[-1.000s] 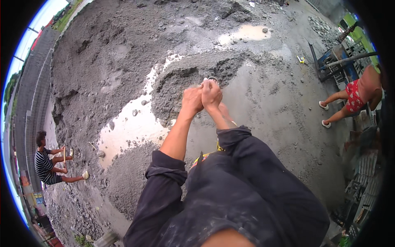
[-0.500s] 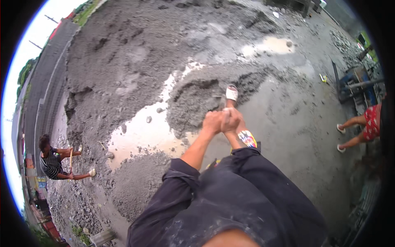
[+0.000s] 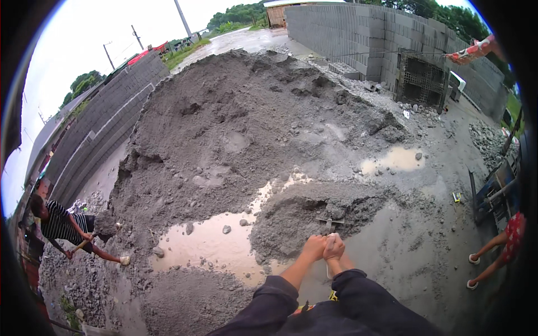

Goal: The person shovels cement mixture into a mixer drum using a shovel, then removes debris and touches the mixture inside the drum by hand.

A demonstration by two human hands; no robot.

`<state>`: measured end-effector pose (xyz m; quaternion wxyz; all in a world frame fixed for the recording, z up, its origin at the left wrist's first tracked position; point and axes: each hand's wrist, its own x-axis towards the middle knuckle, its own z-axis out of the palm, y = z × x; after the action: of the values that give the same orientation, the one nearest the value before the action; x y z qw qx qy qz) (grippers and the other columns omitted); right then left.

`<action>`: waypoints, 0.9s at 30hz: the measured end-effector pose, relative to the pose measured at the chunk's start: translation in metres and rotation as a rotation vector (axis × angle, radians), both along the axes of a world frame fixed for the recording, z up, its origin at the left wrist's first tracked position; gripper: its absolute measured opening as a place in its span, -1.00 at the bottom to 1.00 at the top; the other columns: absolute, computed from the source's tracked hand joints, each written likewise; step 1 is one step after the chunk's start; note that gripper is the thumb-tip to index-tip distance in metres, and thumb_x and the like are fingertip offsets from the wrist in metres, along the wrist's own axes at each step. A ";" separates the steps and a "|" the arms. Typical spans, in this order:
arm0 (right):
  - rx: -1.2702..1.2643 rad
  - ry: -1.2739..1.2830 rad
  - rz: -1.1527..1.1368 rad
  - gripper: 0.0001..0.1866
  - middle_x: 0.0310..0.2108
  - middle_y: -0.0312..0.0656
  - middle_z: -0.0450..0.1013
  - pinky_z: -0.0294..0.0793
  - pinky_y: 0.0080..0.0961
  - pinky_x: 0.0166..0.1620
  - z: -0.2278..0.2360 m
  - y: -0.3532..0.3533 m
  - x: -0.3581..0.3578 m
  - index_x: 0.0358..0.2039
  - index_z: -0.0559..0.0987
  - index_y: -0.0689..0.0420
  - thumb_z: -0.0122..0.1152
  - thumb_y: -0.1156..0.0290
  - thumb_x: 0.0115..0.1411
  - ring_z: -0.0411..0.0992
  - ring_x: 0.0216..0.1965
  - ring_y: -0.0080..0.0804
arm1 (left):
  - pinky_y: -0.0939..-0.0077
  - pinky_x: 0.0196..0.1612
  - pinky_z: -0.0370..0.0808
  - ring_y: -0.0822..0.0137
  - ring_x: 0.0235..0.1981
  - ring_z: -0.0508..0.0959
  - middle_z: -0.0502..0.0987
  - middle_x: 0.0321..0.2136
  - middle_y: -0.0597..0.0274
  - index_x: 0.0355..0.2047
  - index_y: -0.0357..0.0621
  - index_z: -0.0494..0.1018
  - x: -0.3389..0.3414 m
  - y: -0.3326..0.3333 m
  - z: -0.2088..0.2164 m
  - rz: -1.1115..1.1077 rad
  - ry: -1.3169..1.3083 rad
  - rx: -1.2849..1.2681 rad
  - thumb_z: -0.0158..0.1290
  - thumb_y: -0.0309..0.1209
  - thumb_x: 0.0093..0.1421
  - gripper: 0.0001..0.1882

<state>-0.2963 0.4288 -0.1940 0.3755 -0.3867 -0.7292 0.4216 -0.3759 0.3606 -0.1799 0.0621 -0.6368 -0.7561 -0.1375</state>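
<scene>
My left hand (image 3: 314, 247) and my right hand (image 3: 334, 247) are closed close together in front of me, wrapped round the handle of a shovel. Most of the handle is hidden by my fingers and arms. Just beyond my knuckles the shovel's metal head (image 3: 329, 225) shows at a low mound of wet grey sand mix (image 3: 291, 210). A grey lump lies on or right behind that metal edge; I cannot tell which.
Beyond rises a large grey heap (image 3: 218, 123). A muddy puddle (image 3: 207, 243) lies left of the mound. At left a co-worker in a striped shirt (image 3: 59, 224) holds a loaded shovel; another person (image 3: 510, 241) stands right, near a machine (image 3: 499, 193). Block walls (image 3: 336, 33) stand behind.
My view has tilted up, bringing the walls and road into sight. My hands remain closed together, and the shovel's head shows more plainly. The co-worker at left now bends with material on the shovel.
</scene>
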 end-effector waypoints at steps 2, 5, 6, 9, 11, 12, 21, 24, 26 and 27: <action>-0.002 -0.049 -0.008 -0.62 -0.51 0.02 0.48 0.39 -0.16 -0.31 0.000 -0.005 -0.019 -0.48 0.53 0.17 -0.16 0.18 0.24 0.45 -0.42 0.08 | 0.31 -0.21 0.39 0.25 -0.26 0.53 0.54 -0.38 0.29 -0.32 -0.06 0.46 -0.013 -0.009 0.004 0.052 -0.131 -0.109 0.05 -0.27 0.01 -0.76; -0.092 -0.187 -0.139 -0.62 -0.41 0.04 0.46 0.34 -0.12 -0.15 -0.014 -0.015 -0.028 -0.42 0.51 0.17 -0.08 0.11 0.25 0.40 -0.27 0.06 | 0.28 -0.13 0.32 0.19 -0.06 0.42 0.51 -0.26 0.25 -0.24 -0.08 0.45 -0.011 -0.021 0.018 0.064 -0.059 -0.102 0.05 -0.30 0.03 -0.72; -0.216 -0.253 -0.213 -0.60 -0.36 0.01 0.46 0.29 -0.13 -0.05 -0.023 -0.018 -0.021 -0.38 0.53 0.16 -0.07 0.07 0.24 0.38 -0.19 0.04 | 0.15 0.02 0.22 0.14 0.08 0.28 0.42 -0.11 0.15 -0.11 -0.07 0.39 0.002 -0.030 0.011 0.153 -0.024 0.023 0.11 -0.21 0.00 -0.57; -0.573 -0.374 -0.219 -0.52 -0.21 0.03 0.42 0.29 -0.20 0.02 -0.054 -0.020 0.007 -0.27 0.46 0.23 0.09 -0.01 0.14 0.37 -0.11 -0.03 | -0.04 0.13 0.11 0.07 0.09 0.23 0.35 -0.03 0.05 0.07 -0.01 0.22 0.061 -0.067 -0.010 0.810 -0.417 0.363 0.19 -0.07 -0.05 -0.30; -0.665 -0.316 -0.248 -0.51 -0.17 0.05 0.42 0.29 -0.21 0.03 -0.081 -0.014 0.003 -0.26 0.47 0.23 0.04 -0.02 0.17 0.36 -0.07 -0.01 | -0.07 0.17 0.07 0.07 0.11 0.19 0.34 -0.03 0.00 0.14 0.03 0.14 0.067 -0.067 -0.053 1.021 -0.791 0.541 0.21 -0.04 -0.06 -0.21; -0.695 -0.327 -0.123 -0.51 -0.18 0.06 0.43 0.30 -0.21 0.03 -0.078 -0.011 0.005 -0.23 0.46 0.24 0.01 -0.02 0.20 0.37 -0.06 -0.01 | -0.08 0.19 0.03 0.08 0.13 0.18 0.34 -0.02 0.00 0.13 0.00 0.15 0.070 -0.066 -0.060 1.027 -1.557 0.674 0.23 -0.09 -0.04 -0.23; -0.685 -0.489 0.280 -0.38 -0.09 0.09 0.44 0.29 -0.27 0.08 -0.059 -0.018 0.023 -0.05 0.42 0.32 -0.17 -0.06 0.28 0.38 0.01 -0.11 | 0.43 -0.70 0.38 0.32 -0.80 0.38 0.37 -0.73 0.23 -0.43 -0.27 0.35 0.064 -0.025 -0.169 1.582 -1.223 1.060 0.12 -0.44 0.11 -0.82; -0.652 -0.651 0.088 -0.38 -0.27 0.09 0.50 0.41 -0.25 -0.07 -0.157 0.040 0.055 -0.17 0.53 0.25 -0.09 -0.12 0.21 0.49 -0.16 -0.09 | 0.31 -0.36 0.51 0.30 -0.46 0.54 0.47 -0.56 0.12 -0.44 -0.24 0.34 0.057 -0.115 -0.188 1.586 -2.051 0.783 0.15 -0.41 0.07 -0.79; -0.689 -0.630 0.407 -0.47 -0.68 -0.18 0.41 0.35 -0.40 -0.58 -0.142 0.039 0.065 -0.41 0.60 0.20 -0.06 -0.06 0.21 0.37 -0.70 -0.43 | 0.32 -0.39 0.50 0.32 -0.53 0.47 0.39 -0.60 0.22 -0.40 -0.16 0.31 0.069 -0.179 -0.176 1.518 -2.192 0.693 0.15 -0.45 0.08 -0.80; -0.830 -0.755 0.366 -0.50 -0.65 -0.16 0.44 0.37 -0.41 -0.55 -0.131 0.032 0.055 -0.42 0.60 0.19 -0.05 -0.03 0.21 0.40 -0.66 -0.39 | 0.31 -0.39 0.49 0.33 -0.54 0.46 0.39 -0.59 0.24 -0.41 -0.12 0.30 0.064 -0.194 -0.181 1.516 -2.138 0.760 0.15 -0.47 0.08 -0.80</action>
<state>-0.2414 0.4611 -0.3250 -0.1715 -0.4924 -0.6414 0.5628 -0.3124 0.1670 -0.3609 -0.3187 0.4029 -0.5114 -0.6889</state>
